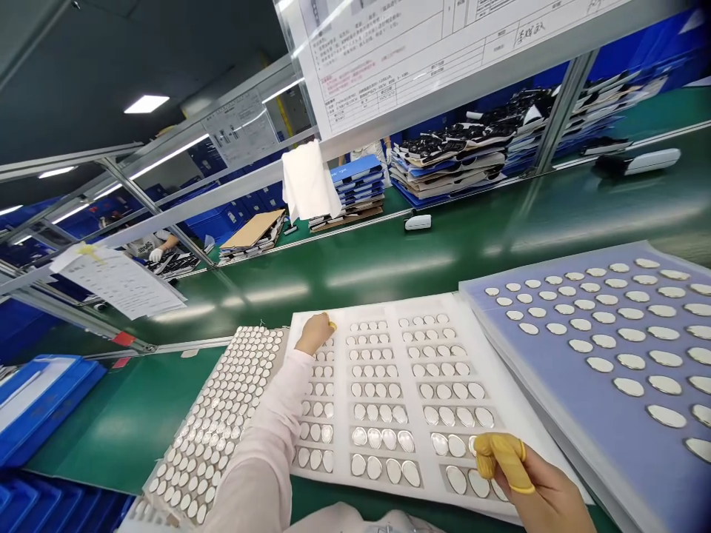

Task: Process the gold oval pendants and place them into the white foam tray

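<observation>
My left hand (314, 333), in a pale pink sleeve (266, 444), rests at the top of a white sheet (389, 307) laid out with rows of oval silver-rimmed discs (389, 438). A yellow finger cot (332, 324) shows at its fingertip, and the fingers hide whatever lies beneath them. My right hand (541, 492) sits at the sheet's lower right, its yellow-cotted fingers bunched just above the nearest discs. To the left, a denser sheet of white discs (216, 422) lies beside my left forearm. A blue-backed sheet of larger ovals (605, 355) lies to the right.
A green conveyor bench (355, 274) runs across the view beneath a metal frame with hanging papers (119, 281). Blue crates (38, 400) stand at the left. Stacked trays (449, 159) line the far side, where a gloved co-worker's hand (156, 255) works.
</observation>
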Tool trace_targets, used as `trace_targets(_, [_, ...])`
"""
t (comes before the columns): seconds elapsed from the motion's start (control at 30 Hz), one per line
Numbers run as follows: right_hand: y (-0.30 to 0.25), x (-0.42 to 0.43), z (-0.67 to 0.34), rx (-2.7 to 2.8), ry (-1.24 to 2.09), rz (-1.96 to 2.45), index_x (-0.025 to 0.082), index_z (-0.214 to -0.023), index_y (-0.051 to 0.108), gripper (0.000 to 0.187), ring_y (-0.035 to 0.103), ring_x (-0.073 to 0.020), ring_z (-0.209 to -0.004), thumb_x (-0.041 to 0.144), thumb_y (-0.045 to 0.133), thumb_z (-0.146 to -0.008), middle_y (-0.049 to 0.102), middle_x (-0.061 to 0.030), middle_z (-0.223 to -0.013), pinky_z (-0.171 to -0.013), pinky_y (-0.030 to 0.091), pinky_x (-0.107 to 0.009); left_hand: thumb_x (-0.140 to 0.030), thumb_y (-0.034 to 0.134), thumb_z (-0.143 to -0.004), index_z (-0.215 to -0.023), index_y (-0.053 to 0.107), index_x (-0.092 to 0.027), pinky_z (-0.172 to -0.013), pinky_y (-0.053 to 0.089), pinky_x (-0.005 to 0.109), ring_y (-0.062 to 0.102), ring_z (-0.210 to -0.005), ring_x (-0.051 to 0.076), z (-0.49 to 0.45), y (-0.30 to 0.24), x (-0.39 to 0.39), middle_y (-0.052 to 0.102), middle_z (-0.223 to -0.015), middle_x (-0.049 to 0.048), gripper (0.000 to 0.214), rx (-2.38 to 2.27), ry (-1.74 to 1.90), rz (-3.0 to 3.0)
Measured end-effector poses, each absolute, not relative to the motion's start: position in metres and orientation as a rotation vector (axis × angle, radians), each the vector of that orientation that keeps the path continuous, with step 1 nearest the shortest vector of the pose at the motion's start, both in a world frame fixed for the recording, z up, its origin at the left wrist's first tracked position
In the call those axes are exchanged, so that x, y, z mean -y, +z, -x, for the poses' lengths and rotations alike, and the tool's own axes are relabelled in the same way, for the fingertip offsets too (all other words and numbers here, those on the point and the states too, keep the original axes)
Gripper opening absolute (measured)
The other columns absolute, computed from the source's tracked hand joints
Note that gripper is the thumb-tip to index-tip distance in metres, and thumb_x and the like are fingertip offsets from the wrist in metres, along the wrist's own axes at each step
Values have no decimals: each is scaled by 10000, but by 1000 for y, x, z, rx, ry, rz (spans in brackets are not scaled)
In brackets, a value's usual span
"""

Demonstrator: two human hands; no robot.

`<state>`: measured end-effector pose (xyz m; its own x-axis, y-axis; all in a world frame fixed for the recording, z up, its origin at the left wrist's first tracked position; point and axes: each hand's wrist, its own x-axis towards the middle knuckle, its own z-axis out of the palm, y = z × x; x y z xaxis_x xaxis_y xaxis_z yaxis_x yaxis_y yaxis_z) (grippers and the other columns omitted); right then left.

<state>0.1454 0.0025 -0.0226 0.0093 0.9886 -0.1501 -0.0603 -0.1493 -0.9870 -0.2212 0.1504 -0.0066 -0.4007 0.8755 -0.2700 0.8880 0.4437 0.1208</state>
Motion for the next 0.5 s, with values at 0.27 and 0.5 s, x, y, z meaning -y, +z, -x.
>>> trace_targets(0.27, [-35, -11, -149, 1309, 1319, 1260, 224, -654, 717, 497, 568, -187, -582, 698, 643, -784, 641, -40, -621, -546, 501, -269, -359, 613, -966, -1251, 601, -160, -893, 575, 444, 652, -1055, 231, 231, -21, -157, 635, -1242, 102, 348, -2342, -218, -1529])
trace_targets(0.5, [-38, -5, -152, 1299, 1260, 1255, 232, -634, 680, 489, 600, -204, -620, 672, 604, -832, 647, -43, -629, -579, 518, -279, -357, 613, -965, -1255, 601, -164, -907, 570, 451, 646, -1074, 236, 240, -19, -160, 628, -1260, 105, 348, -2270, -290, -1604])
